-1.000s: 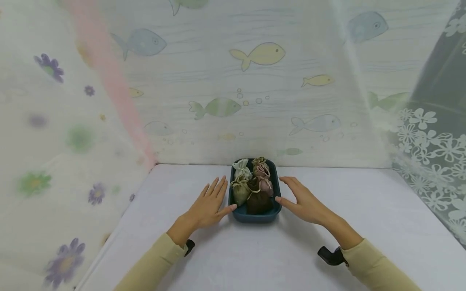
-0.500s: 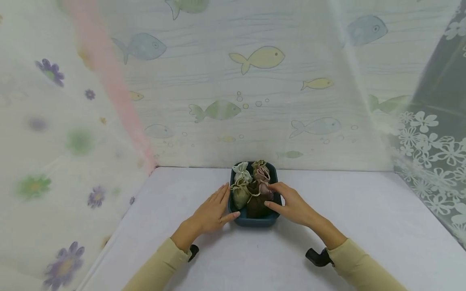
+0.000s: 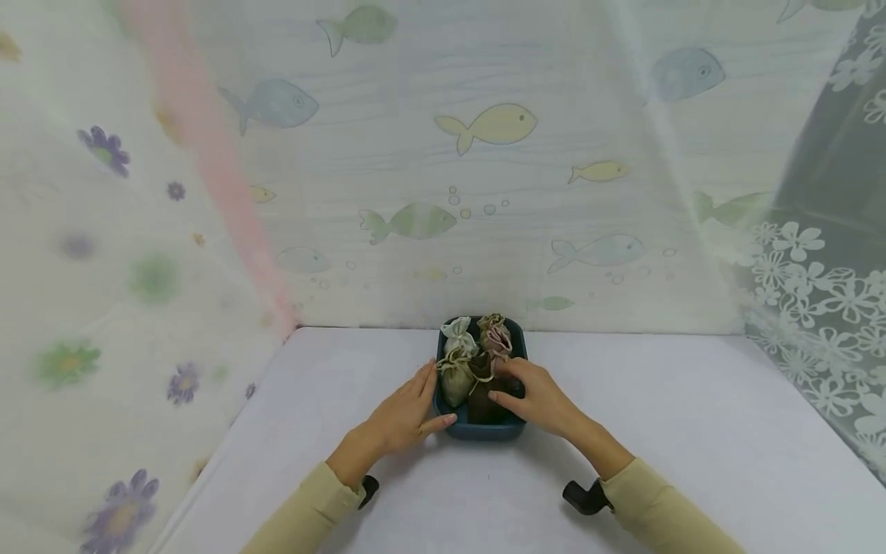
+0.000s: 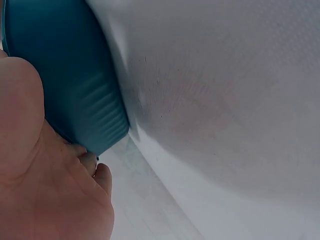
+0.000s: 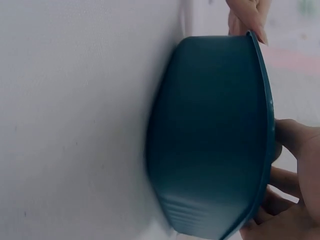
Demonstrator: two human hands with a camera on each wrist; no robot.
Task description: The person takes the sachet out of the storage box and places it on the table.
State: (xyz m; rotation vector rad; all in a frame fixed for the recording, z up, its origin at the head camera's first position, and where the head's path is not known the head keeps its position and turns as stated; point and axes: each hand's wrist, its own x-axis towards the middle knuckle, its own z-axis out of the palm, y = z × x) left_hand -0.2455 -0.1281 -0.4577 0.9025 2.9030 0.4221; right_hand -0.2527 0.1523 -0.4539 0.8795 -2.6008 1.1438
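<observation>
Reaching into blue tub (image 3: 484,432): right hand (image 3: 537,396)

The sleeves (image 3: 308,504) are beige, the curved wrist devices (image 3: 585,498) black.

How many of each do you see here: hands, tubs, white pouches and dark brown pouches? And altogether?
Left hand and right hand: 2
Blue tub: 1
White pouch: 1
Dark brown pouch: 1
Total: 5

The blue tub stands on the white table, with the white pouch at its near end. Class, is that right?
Wrong end: the head view shows the white pouch at the far end of the blue tub, which does stand on the white table.
</observation>
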